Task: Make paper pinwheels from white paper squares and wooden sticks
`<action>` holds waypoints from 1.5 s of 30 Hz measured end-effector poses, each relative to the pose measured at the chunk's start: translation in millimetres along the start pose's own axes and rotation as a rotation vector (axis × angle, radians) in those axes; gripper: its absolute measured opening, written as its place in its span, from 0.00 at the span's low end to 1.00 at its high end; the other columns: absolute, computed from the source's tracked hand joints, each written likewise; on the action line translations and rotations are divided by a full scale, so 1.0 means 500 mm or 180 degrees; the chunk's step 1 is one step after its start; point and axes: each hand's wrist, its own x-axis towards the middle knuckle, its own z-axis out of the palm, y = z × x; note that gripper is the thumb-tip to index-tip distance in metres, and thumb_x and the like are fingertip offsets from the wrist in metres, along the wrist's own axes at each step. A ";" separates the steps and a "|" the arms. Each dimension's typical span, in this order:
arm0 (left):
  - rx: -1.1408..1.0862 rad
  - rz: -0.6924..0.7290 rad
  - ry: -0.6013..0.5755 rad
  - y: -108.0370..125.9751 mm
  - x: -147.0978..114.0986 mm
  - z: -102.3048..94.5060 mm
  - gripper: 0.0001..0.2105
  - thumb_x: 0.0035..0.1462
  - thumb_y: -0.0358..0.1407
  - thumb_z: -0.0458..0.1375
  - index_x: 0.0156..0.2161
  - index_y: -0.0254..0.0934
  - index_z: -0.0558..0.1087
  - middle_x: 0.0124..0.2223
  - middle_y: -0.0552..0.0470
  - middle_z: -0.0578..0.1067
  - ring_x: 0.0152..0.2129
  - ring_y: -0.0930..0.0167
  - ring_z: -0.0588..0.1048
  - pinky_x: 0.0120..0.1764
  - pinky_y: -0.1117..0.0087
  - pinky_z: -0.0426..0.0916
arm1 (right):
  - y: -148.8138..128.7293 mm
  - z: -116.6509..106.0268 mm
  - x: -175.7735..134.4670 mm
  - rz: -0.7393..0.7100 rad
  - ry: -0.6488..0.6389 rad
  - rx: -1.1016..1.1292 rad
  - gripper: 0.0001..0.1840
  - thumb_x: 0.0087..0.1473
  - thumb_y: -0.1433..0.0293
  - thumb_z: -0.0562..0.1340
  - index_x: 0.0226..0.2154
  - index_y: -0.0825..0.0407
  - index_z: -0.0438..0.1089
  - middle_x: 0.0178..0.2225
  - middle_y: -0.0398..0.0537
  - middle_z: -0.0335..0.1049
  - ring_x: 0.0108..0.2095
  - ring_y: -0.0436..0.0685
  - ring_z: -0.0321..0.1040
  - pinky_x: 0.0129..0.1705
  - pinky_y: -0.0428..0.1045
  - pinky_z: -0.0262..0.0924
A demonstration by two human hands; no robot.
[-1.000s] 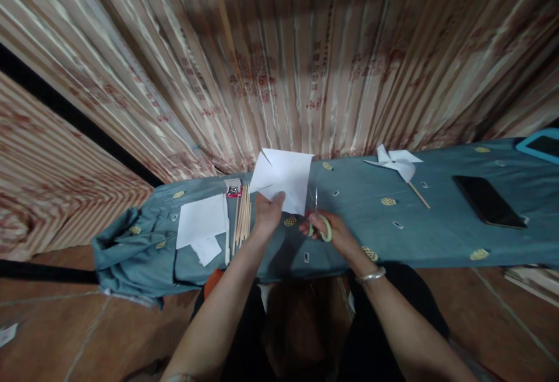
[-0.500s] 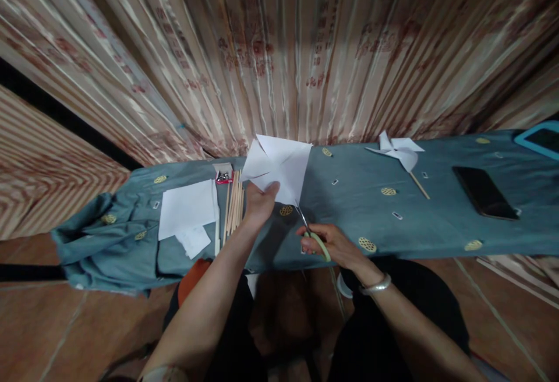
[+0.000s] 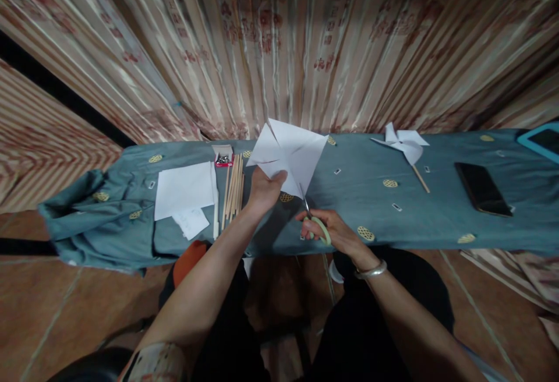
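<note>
I'm pinching the paper (image 3: 301, 152) at my 12 o'clock, left hand (image 3: 265, 188) closed on it | right hand (image 3: 335, 230) is curling round scissors (image 3: 322, 227), blades meeting the paper's 5 o'clock corner | keeping it taut should be steadying the cut | box (image 3: 224, 165), left hand's 10 o'clock, is holding metallic bits (image 3: 222, 159)

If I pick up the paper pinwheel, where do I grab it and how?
Probably by the bare end of its stick, coming from the near side: that end points nearward, while the paper blades spread out at the far end.
</note>
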 end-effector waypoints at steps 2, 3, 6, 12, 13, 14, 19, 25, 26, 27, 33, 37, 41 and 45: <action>0.0057 0.0014 0.0025 -0.002 -0.001 0.001 0.13 0.41 0.22 0.66 0.34 0.37 0.75 0.34 0.52 0.79 0.39 0.62 0.77 0.50 0.65 0.68 | -0.002 0.000 -0.001 0.0025 0.0009 -0.0002 0.26 0.46 0.48 0.66 0.35 0.53 0.75 0.23 0.45 0.73 0.24 0.50 0.69 0.26 0.45 0.60; 0.0091 0.0000 0.0038 -0.002 -0.001 0.002 0.13 0.41 0.23 0.66 0.34 0.37 0.75 0.34 0.51 0.79 0.39 0.62 0.77 0.49 0.65 0.68 | -0.003 0.000 -0.001 0.0043 0.0026 -0.0001 0.26 0.45 0.48 0.66 0.35 0.53 0.75 0.23 0.45 0.73 0.24 0.51 0.69 0.26 0.45 0.60; 0.0227 -0.0040 0.0066 0.000 -0.003 0.004 0.12 0.42 0.24 0.65 0.35 0.36 0.75 0.33 0.50 0.79 0.38 0.62 0.77 0.48 0.64 0.70 | -0.006 0.000 -0.002 0.0096 0.0077 0.0010 0.27 0.43 0.47 0.67 0.34 0.53 0.75 0.23 0.45 0.73 0.24 0.51 0.69 0.26 0.45 0.60; 0.0766 0.0123 -0.0116 -0.002 -0.003 0.003 0.15 0.43 0.27 0.62 0.40 0.35 0.73 0.37 0.50 0.80 0.39 0.63 0.78 0.46 0.63 0.72 | -0.006 0.000 0.000 0.0128 0.0055 0.0061 0.29 0.42 0.46 0.67 0.35 0.54 0.74 0.23 0.45 0.73 0.24 0.50 0.69 0.26 0.45 0.61; 0.0829 0.0147 -0.0146 -0.003 -0.003 0.002 0.14 0.44 0.28 0.62 0.40 0.35 0.73 0.37 0.50 0.80 0.38 0.63 0.78 0.45 0.63 0.72 | -0.006 -0.001 0.000 0.0129 0.0046 0.0058 0.29 0.42 0.46 0.67 0.35 0.54 0.74 0.23 0.45 0.73 0.24 0.51 0.69 0.26 0.45 0.61; 0.0869 0.0161 -0.0168 -0.004 -0.003 0.002 0.13 0.44 0.28 0.62 0.40 0.36 0.73 0.37 0.49 0.80 0.37 0.63 0.78 0.45 0.63 0.72 | -0.006 -0.001 0.000 0.0129 0.0045 0.0061 0.29 0.42 0.46 0.68 0.35 0.54 0.74 0.23 0.45 0.73 0.24 0.50 0.69 0.26 0.45 0.61; 0.0931 0.0189 -0.0227 -0.004 -0.004 0.000 0.11 0.45 0.29 0.61 0.37 0.35 0.73 0.37 0.47 0.80 0.36 0.63 0.78 0.43 0.63 0.73 | -0.006 -0.002 0.000 0.0099 0.0030 0.0059 0.28 0.41 0.46 0.68 0.34 0.54 0.74 0.23 0.44 0.72 0.23 0.50 0.68 0.26 0.45 0.61; 0.0827 0.0245 -0.0224 -0.007 -0.002 -0.002 0.12 0.44 0.29 0.61 0.38 0.35 0.73 0.38 0.47 0.80 0.37 0.63 0.78 0.44 0.62 0.72 | -0.002 -0.002 -0.001 0.0096 0.0041 0.0030 0.29 0.42 0.46 0.67 0.34 0.54 0.74 0.23 0.45 0.72 0.24 0.50 0.68 0.26 0.45 0.60; 0.0804 0.0239 -0.0229 -0.007 -0.001 -0.002 0.12 0.44 0.29 0.61 0.38 0.35 0.73 0.37 0.48 0.80 0.37 0.63 0.78 0.44 0.62 0.72 | -0.002 -0.002 -0.001 0.0091 0.0037 0.0030 0.29 0.42 0.46 0.67 0.34 0.54 0.74 0.23 0.45 0.72 0.24 0.50 0.68 0.26 0.45 0.61; 0.0786 0.0232 -0.0241 -0.006 -0.001 -0.002 0.11 0.44 0.30 0.61 0.38 0.35 0.73 0.37 0.48 0.80 0.37 0.63 0.78 0.44 0.62 0.72 | -0.002 -0.002 -0.002 0.0085 0.0032 0.0028 0.29 0.42 0.46 0.67 0.34 0.54 0.74 0.23 0.45 0.72 0.24 0.50 0.68 0.26 0.45 0.61; 0.0773 0.0219 -0.0248 -0.003 -0.002 0.000 0.10 0.44 0.28 0.61 0.36 0.36 0.73 0.37 0.48 0.80 0.38 0.64 0.78 0.45 0.63 0.72 | -0.004 -0.003 -0.003 0.0067 0.0010 0.0008 0.28 0.43 0.46 0.67 0.34 0.54 0.74 0.23 0.45 0.72 0.24 0.51 0.68 0.26 0.45 0.61; 0.0765 0.0219 -0.0230 -0.003 -0.002 0.001 0.12 0.44 0.28 0.61 0.38 0.36 0.73 0.37 0.49 0.80 0.38 0.64 0.78 0.45 0.64 0.72 | -0.005 -0.003 -0.004 0.0081 0.0016 0.0036 0.28 0.43 0.47 0.67 0.34 0.54 0.74 0.23 0.44 0.72 0.24 0.50 0.68 0.26 0.45 0.61; 0.0733 0.0169 -0.0217 -0.005 -0.002 0.001 0.13 0.44 0.28 0.62 0.38 0.35 0.73 0.38 0.48 0.80 0.37 0.64 0.78 0.44 0.64 0.72 | -0.008 -0.001 -0.004 0.0120 0.0043 0.0082 0.27 0.42 0.48 0.68 0.33 0.54 0.74 0.22 0.43 0.71 0.23 0.49 0.67 0.26 0.44 0.60; 0.0732 0.0155 -0.0235 -0.002 -0.004 0.000 0.12 0.44 0.28 0.61 0.38 0.35 0.73 0.38 0.47 0.81 0.37 0.64 0.78 0.44 0.64 0.72 | -0.009 -0.001 -0.004 0.0150 0.0059 0.0134 0.26 0.39 0.49 0.70 0.32 0.54 0.74 0.22 0.42 0.71 0.22 0.48 0.66 0.25 0.43 0.59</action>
